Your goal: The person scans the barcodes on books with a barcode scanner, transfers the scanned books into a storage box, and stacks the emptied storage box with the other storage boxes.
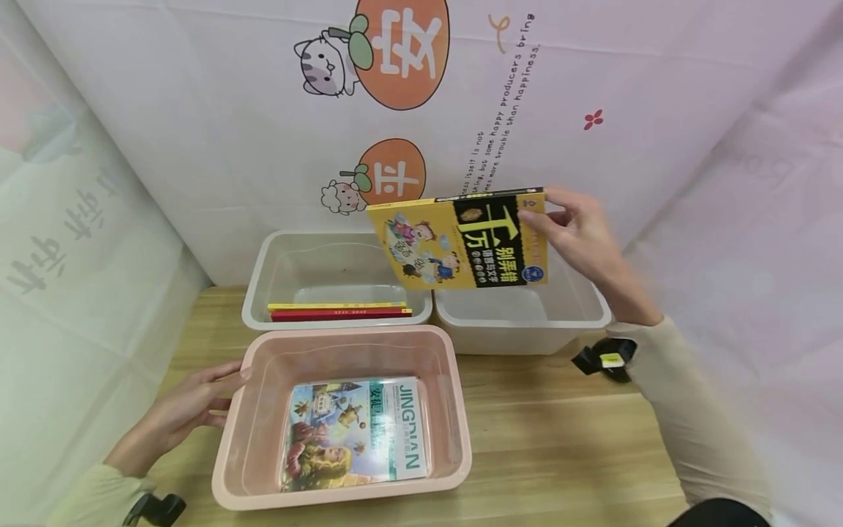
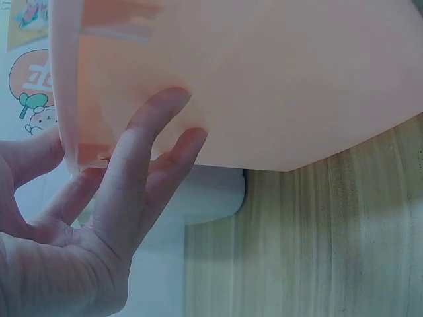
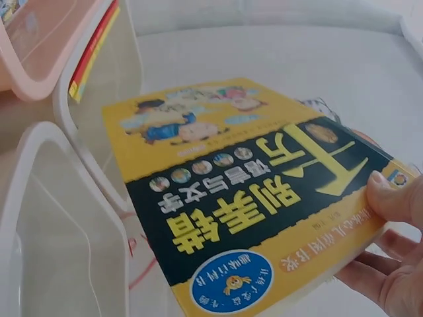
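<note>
From headcam alone both show: left fingers [image 1: 227, 383] gripping pink bin [image 1: 342, 357], right [image 1: 552, 228] pinching book [image 1: 457, 245].

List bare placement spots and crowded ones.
Free: table bordered by pink bin, right white bin, right sleeve; right white bin's visible floor, partly hidden by yellow book. Crowded: pink bin's floor, mostly under pale book; its left rim, at left hand; near side of left white bin, lined with books.

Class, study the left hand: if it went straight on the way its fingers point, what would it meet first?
The left hand would most likely meet the left wall of the pink bin at once: its fingers already appear to touch that wall from outside.
</note>
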Available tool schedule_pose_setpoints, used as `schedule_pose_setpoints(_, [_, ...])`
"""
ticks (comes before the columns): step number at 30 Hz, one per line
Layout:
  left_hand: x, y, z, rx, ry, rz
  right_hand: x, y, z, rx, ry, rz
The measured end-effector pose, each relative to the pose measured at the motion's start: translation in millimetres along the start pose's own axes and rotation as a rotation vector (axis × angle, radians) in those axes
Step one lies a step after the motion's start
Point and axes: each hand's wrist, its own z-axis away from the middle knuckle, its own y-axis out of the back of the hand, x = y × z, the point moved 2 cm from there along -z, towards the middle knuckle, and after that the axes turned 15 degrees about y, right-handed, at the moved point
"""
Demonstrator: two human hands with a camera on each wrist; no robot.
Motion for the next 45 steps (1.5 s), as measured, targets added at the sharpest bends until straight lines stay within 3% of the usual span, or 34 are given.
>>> schedule_pose_setpoints(8, [-4.1,0.7,-0.6,0.007,0.013,0.002,7.2,-47.3,-23.9,0.014,0.217,-0.002])
schedule_pose_setpoints(17, [-5.0,0.8,-0.7,0.006,0.013,0.006,3.0,-108.8,-48.0,-0.060,0.312,0.020])
schedule_pose_setpoints(22, [-4.2,1.9,0.1,0.009,0.016,-0.003,6.7,-150.4,-49.7,-0.083,0.370,0.007])
schedule_pose_setpoints(26, [-4.2,1.1,0.3,0.011,0.015,-0.003,10.8,-183.8,-46.1,-0.087,0.488,0.012])
schedule_pose_setpoints(29, [-5.2,-0.7,-0.6,0.016,0.018,-0.001,13.3,-205.8,-42.4,-0.140,0.533,0.010])
schedule_pose_setpoints(33, [-6.0,-3.1,-2.0,0.016,0.010,0.000,21.4,-224.9,-36.4,-0.192,0.517,-0.026])
schedule_pose_setpoints(37, [-5.1,-3.2,-1.9,0.010,0.001,-0.002,37.3,-230.6,-31.4,-0.262,0.415,-0.125])
schedule_pose_setpoints(41, [-3.6,-1.4,-1.0,0.012,-0.004,-0.005,52.0,-227.7,-30.6,-0.419,0.311,-0.134])
schedule_pose_setpoints(45, [-2.7,-1.8,-3.2,0.012,-0.013,0.004,58.1,-221.7,-28.7,-0.621,0.273,-0.002])
